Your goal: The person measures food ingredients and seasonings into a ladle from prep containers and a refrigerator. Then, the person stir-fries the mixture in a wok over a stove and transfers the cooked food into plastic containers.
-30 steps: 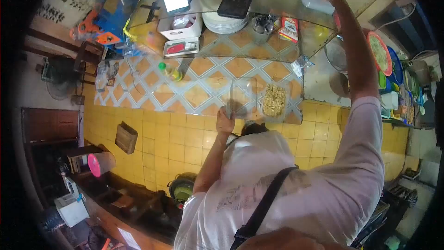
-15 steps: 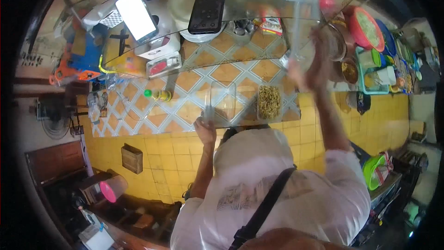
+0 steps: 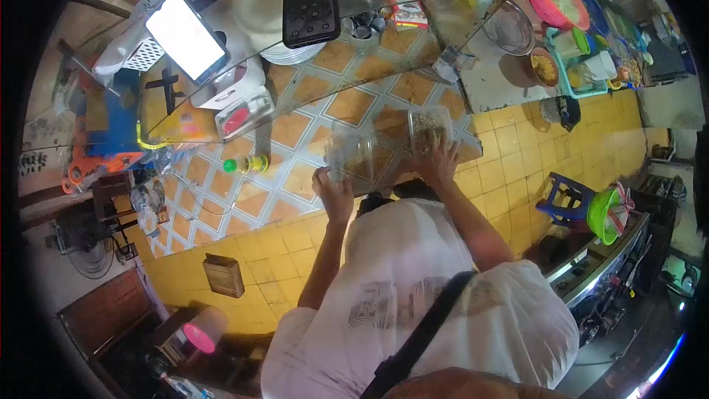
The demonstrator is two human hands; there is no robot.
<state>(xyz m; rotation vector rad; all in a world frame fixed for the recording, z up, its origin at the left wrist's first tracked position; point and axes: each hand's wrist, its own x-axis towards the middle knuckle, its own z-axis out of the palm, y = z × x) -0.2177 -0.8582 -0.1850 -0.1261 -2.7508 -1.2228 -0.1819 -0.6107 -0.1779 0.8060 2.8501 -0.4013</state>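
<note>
My left hand (image 3: 334,193) pinches the near left edge of a clear plastic container (image 3: 351,159) on the tiled counter; through its walls the tile pattern shows. My right hand (image 3: 439,162) lies over the near side of a second clear container (image 3: 430,120), fingers stretched apart. Brown crumbly food fills this container, and its top looks paler and hazy; whether a lid covers it I cannot tell. To the left of my left hand, a small bottle with a green cap (image 3: 247,165) lies on the counter.
Above the counter, a glass shelf holds a black phone (image 3: 310,6) and a lit phone (image 3: 187,37). Metal cups (image 3: 363,28) stand beneath. At the right are a pink basin (image 3: 559,0), a turquoise basket (image 3: 572,77) and a brown bowl (image 3: 544,68). A blue stool (image 3: 565,199) stands on the floor.
My right hand has come down from the upper right onto the food-filled container. My left hand stays at the clear container. The view has shifted and turned slightly.
</note>
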